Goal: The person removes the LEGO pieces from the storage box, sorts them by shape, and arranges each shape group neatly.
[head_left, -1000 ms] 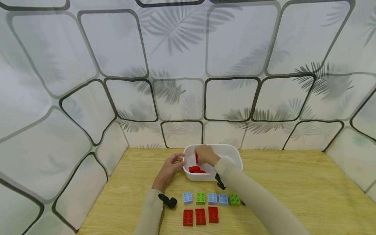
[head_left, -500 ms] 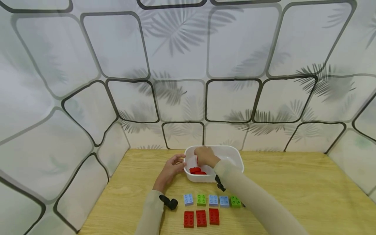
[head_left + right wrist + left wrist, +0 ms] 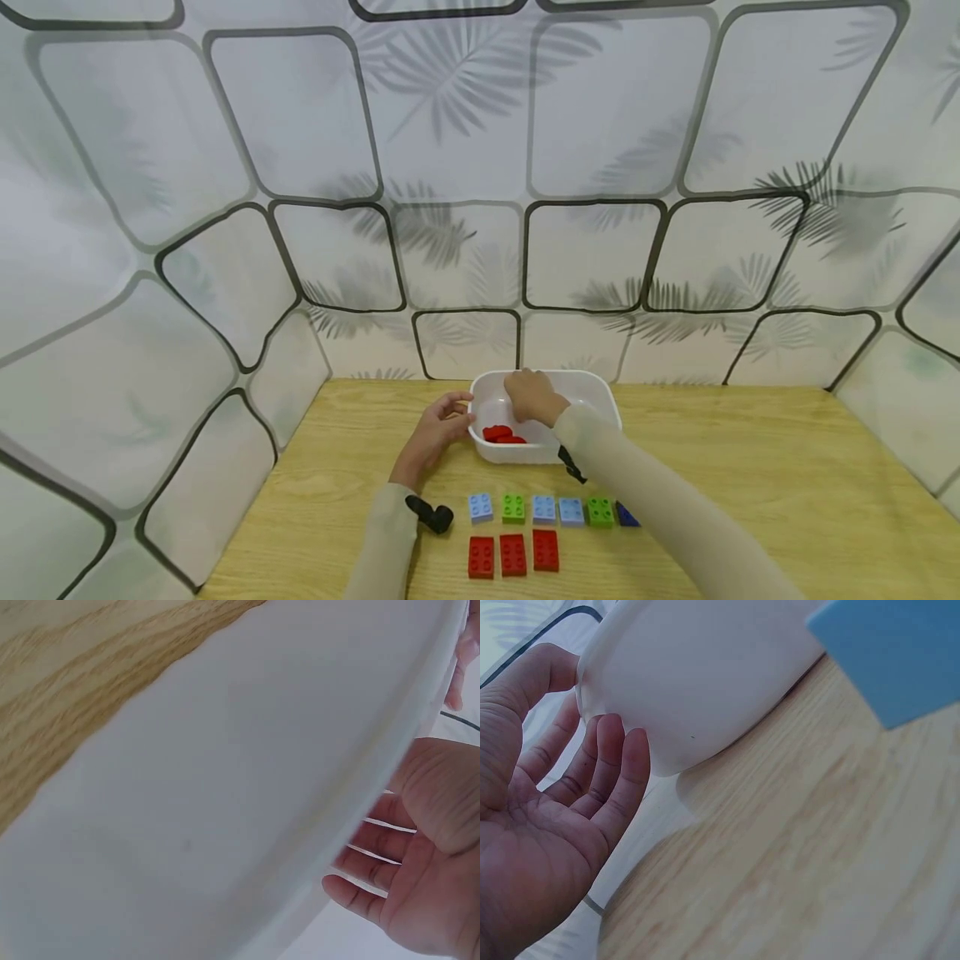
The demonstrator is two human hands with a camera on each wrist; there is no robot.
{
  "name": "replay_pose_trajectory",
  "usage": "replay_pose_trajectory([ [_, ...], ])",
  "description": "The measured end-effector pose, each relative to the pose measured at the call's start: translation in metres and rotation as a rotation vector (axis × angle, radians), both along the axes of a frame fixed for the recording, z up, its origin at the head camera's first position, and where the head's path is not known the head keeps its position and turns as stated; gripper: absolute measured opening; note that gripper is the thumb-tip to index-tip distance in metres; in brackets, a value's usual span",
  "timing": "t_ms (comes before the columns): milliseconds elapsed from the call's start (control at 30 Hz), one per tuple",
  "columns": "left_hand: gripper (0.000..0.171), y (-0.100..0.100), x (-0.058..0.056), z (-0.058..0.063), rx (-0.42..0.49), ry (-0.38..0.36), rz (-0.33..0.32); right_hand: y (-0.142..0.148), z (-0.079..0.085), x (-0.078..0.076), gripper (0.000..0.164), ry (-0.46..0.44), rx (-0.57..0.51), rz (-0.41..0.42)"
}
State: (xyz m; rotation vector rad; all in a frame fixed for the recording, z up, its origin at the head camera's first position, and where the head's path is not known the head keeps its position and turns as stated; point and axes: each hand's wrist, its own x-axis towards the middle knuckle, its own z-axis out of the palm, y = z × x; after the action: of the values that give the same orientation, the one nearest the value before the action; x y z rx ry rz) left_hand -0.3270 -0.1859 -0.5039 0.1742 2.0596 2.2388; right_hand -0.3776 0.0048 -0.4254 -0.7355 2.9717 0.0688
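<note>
A white plastic tub point(image 3: 517, 452) stands at the back of the table, with several red toy building bricks point(image 3: 501, 434) in its front left corner. My left hand point(image 3: 441, 423) holds the tub's left rim, thumb at the edge and fingertips against the outer wall point(image 3: 705, 682). My right hand point(image 3: 534, 397) reaches down inside the tub, behind the red bricks. In the right wrist view, the tub wall hides the fingertips of my right hand point(image 3: 427, 855). No brick shows in that hand; whether it holds one is hidden.
In front of the tub, light blue bricks point(image 3: 543, 509), green bricks point(image 3: 513, 508) and a dark blue brick point(image 3: 626, 514) form a row. Three red bricks point(image 3: 513, 555) lie nearer. The right sleeve point(image 3: 660, 492) crosses the row's right end. A patterned curtain point(image 3: 465, 342) stands behind the table.
My right hand has shifted slightly right within the tub. The red brick seen at its fingers earlier is out of sight. The dark blue brick now shows beside the sleeve. My left hand stays put.
</note>
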Motion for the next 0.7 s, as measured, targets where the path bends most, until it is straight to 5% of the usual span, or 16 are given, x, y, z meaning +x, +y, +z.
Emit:
replay_pose_trajectory([
  [333, 0.043, 0.0, 0.001, 0.002, -0.005, 0.001, -0.016, 0.02, 0.005, 0.01, 0.014, 0.134, 0.086, 0.168],
  [700, 0.041, 0.001, 0.001, 0.001, -0.016, -0.01, 0.002, 0.046, 0.012, 0.021, 0.025, 0.016, -0.011, 0.231],
])
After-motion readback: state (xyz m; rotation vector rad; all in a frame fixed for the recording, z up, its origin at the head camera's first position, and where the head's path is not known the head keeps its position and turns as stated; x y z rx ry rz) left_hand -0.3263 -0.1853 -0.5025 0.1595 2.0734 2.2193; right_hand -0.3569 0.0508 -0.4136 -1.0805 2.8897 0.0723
